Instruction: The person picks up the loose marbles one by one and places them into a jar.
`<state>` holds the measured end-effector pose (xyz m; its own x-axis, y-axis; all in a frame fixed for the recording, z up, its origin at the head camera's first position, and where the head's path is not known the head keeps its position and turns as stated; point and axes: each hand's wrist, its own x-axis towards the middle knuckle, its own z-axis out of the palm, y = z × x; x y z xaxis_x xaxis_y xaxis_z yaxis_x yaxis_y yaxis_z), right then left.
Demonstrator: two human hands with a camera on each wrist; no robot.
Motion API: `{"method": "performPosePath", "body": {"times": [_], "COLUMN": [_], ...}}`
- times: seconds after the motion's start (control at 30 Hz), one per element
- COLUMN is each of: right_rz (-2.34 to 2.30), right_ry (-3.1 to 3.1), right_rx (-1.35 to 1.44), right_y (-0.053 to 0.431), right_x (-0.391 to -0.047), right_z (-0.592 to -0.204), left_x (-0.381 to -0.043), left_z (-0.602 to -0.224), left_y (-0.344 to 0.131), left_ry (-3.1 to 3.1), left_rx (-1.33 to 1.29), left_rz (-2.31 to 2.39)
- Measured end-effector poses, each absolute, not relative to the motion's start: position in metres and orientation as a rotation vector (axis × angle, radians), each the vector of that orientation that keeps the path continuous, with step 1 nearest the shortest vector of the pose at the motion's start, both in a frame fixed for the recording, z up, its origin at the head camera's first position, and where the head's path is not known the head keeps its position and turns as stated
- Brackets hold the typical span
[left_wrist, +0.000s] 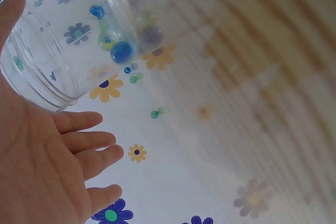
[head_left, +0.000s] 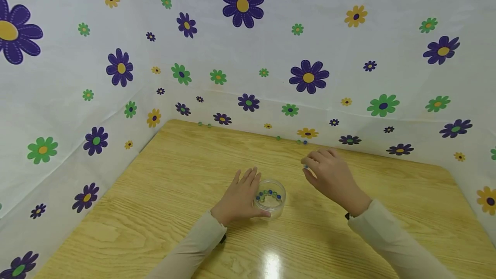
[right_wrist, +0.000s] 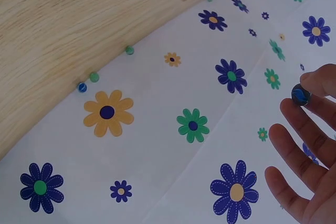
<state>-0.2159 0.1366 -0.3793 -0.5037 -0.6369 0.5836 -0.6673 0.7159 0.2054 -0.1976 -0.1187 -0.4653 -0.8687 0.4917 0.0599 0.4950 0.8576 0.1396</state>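
My left hand (head_left: 241,196) rests against the left side of a clear round plastic jar (head_left: 276,214) on the table. Its fingers are straight, with the thumb along the jar's near side. Several blue and green glass marbles (left_wrist: 122,52) lie at the bottom of this jar. To the right of the jar, my right hand (head_left: 334,178) is raised over the table. It pinches a dark blue marble (right_wrist: 301,95) between thumb and index finger, while the other fingers are spread and loosely bent.
Along the table's back edge lie loose marbles: a blue marble (right_wrist: 82,87) beside a green marble (right_wrist: 94,77), another green marble (right_wrist: 129,50) farther along, and a pair toward the left corner. White flower-print cloth (head_left: 263,51) walls the wooden table (head_left: 155,201) at the back and sides.
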Motion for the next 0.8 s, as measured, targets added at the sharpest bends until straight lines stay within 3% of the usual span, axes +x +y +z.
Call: {"method": "performPosePath", "body": {"times": [0.8], "right_rz": [0.064], "right_ry": [-2.208], "right_rx": [1.153], "right_y": [0.1], "right_x": [-0.197], "right_z": [-0.396], "left_x": [-0.198], "left_z": [-0.465], "left_y": [-0.118], "left_ry": [-2.989], "left_rx": [-0.796], "left_rz": [-0.25]}}
